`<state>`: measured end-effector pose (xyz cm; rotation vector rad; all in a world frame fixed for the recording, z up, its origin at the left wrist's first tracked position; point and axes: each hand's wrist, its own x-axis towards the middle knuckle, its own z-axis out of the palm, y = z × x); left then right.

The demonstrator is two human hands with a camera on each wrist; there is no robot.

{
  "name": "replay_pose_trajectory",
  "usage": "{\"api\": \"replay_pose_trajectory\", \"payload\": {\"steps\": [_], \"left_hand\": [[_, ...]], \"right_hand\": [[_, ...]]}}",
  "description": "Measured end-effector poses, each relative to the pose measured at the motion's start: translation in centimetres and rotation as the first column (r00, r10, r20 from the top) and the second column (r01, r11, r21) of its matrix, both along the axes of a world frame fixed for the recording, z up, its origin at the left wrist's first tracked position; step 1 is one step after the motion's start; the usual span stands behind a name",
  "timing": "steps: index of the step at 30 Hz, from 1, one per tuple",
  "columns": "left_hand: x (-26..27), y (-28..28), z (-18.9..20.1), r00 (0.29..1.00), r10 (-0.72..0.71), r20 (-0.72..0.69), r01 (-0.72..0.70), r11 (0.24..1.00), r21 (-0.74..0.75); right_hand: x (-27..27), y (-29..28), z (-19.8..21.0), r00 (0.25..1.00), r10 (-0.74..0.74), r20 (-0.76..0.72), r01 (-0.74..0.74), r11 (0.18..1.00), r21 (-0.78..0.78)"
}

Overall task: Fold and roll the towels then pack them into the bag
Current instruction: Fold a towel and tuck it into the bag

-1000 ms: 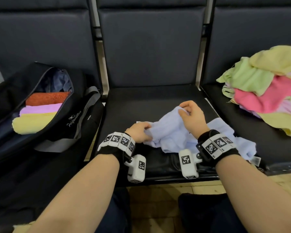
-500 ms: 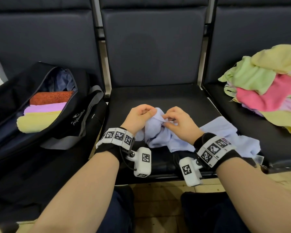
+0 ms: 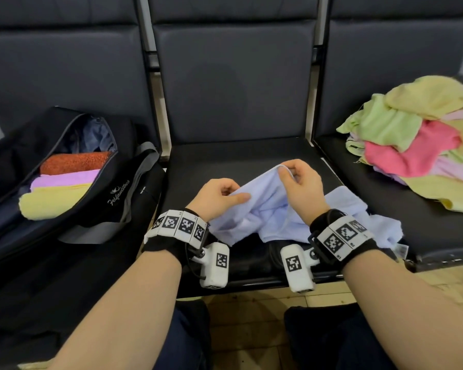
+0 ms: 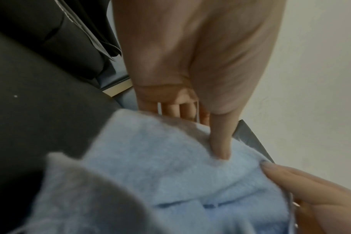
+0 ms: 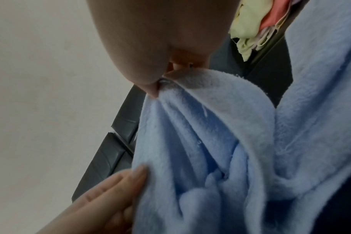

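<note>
A: While both hands sit over the middle seat, log grips. Right hand (image 3: 300,186)?

B: Thumb and fingers pinch the hemmed edge of the light blue towel (image 3: 275,209), lifted clear of the seat. Right wrist view confirms it: the thumb clamps the hem and cloth hangs from it in folds (image 5: 200,142).

A: Left hand (image 3: 215,197)?

B: It holds the same towel lower and nearer the person. Left wrist view shows the thumb (image 4: 220,139) pressed into the pile with curled fingers behind the cloth. Grip confirmed.

A: Spacing of the hands?

B: Close together, not touching; the towel edge runs taut between them, slanting up toward the right hand.

A: Rest of the towel?

B: Crumpled on the middle seat (image 3: 225,161), trailing to the right; a small tag shows at its far right corner.

A: Bag?

B: Black bag (image 3: 96,209) on the left seat, zip opening wide. Three rolled towels lie inside, side by side: orange roll (image 3: 75,161) farthest, purple roll (image 3: 64,178) in the middle, yellow roll (image 3: 51,200) nearest.

A: Unfolded stock?

B: Loose towel pile (image 3: 417,140) on the right seat: yellow, green, pink and pale lilac pieces, well apart from the hands.
</note>
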<state>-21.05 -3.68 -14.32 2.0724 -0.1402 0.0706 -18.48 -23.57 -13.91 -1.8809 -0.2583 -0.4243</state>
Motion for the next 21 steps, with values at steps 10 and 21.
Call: {"api": "replay_pose_trajectory", "payload": {"steps": [10,21], "left_hand": [[0.0,1.7,0.6,0.967,0.253,0.037,-0.242,0.951,-0.195],[-0.8,3.9,2.7,0.647,0.753,0.116,-0.613,0.605,-0.508]], "right_hand": [[1.0,-1.6,-0.4,0.991,-0.131,0.011,0.131,0.991,-0.018],[1.0,-1.7,-0.5,0.952,-0.302,-0.053,0.201,0.745,-0.636]]}}
